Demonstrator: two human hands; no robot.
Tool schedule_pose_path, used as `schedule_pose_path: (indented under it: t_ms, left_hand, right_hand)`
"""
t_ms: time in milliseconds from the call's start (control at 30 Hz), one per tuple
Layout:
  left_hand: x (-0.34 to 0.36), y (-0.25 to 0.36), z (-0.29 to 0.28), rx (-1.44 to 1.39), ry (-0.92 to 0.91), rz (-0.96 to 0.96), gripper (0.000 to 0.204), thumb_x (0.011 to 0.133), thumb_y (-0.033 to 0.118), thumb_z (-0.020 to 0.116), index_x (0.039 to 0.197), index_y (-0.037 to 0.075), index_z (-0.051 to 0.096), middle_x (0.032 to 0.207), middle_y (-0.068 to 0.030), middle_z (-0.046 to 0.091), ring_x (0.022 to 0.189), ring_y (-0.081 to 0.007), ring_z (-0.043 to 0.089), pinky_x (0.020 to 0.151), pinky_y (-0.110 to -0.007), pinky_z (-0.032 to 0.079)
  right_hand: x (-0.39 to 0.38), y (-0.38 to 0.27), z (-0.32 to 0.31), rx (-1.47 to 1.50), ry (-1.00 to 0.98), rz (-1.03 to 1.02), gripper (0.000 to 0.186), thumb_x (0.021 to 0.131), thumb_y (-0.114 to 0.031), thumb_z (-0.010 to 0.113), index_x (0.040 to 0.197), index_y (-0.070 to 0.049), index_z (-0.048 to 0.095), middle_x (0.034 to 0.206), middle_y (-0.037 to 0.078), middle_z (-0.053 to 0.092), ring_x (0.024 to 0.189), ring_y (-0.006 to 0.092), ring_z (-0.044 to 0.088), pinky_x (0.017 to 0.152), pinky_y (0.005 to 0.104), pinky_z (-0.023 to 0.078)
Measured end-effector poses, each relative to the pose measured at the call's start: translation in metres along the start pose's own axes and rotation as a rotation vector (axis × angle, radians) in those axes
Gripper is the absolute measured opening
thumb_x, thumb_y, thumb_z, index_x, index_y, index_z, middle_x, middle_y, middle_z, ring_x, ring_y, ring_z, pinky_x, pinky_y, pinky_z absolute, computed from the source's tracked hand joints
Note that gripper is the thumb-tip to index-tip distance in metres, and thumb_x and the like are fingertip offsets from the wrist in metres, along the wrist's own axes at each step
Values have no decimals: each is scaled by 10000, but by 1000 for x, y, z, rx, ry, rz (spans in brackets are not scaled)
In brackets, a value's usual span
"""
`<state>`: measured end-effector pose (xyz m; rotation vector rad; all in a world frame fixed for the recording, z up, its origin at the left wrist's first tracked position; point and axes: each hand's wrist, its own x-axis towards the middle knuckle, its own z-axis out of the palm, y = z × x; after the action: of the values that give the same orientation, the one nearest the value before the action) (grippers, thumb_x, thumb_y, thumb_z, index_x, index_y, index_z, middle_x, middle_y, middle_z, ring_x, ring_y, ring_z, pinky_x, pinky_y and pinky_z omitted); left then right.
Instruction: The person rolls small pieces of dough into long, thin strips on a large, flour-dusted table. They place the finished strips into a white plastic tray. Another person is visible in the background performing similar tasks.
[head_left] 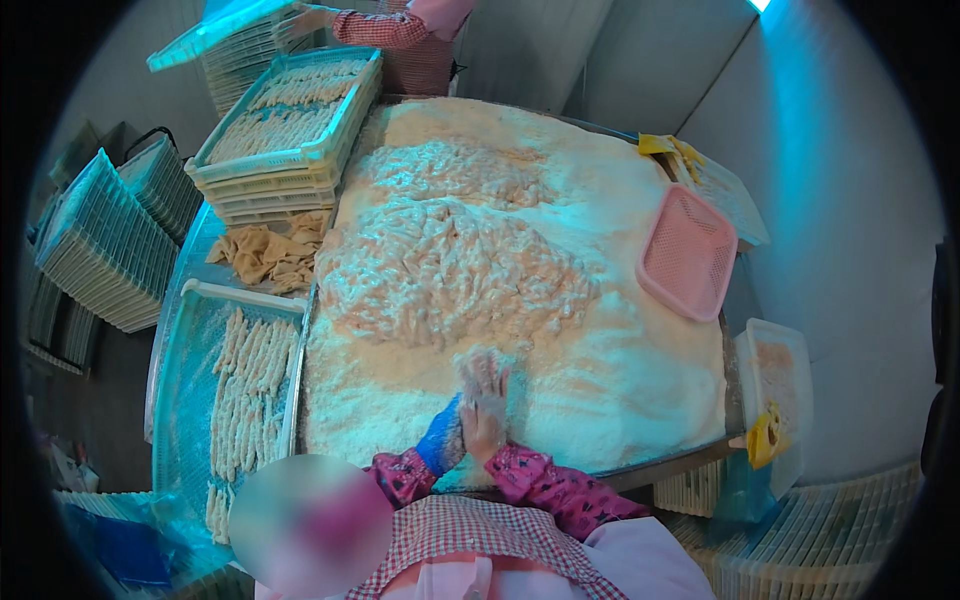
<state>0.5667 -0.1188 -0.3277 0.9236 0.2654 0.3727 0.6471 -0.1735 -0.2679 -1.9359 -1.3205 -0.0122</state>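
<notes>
My right hand (484, 405) is dusted white, its fingers stretched out flat and pointing away from me. It lies against my left hand (444, 437), which has blue at the wrist and is coated in white toward the fingers. The left fingers are mostly hidden by the right hand. Whether anything lies between the palms, I cannot tell. Both hands are over the near part of a wide bed of pale crumbs or flour (640, 390). Just beyond the fingertips lies a large heap of pale, wet-looking strips (450, 275), partly dusted, with a smaller heap (450, 172) behind it.
At the left, a tray (185, 390) holds rows of coated strips (245, 390). Beyond it are a crumpled tan cloth (265, 250) and stacked filled trays (335, 135). A pink basket (690, 250) rests at the right. Another person's sleeve (380, 30) shows at the far side.
</notes>
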Motion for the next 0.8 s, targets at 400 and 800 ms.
schedule_pose_path:
  t_ms: [400,800]
  left_hand:
    - [-5,76,-65,-812,396,133,456,908,403,463,1220,71,466,982,-37,556,802,-155,511,729,-309,442]
    - [-240,181,-407,437,1354,409,454,931,417,416,1229,74,444,1093,-73,529,954,-187,503,845,-354,434]
  right_hand:
    - [131,64,20,-420,70,-80,418,789,-216,593,1157,-46,490,1062,195,540,1028,369,481,899,471,371]
    - [160,70,37,-234,-63,38,228,695,-72,635,898,-58,533,822,101,567,795,278,560,692,386,451]
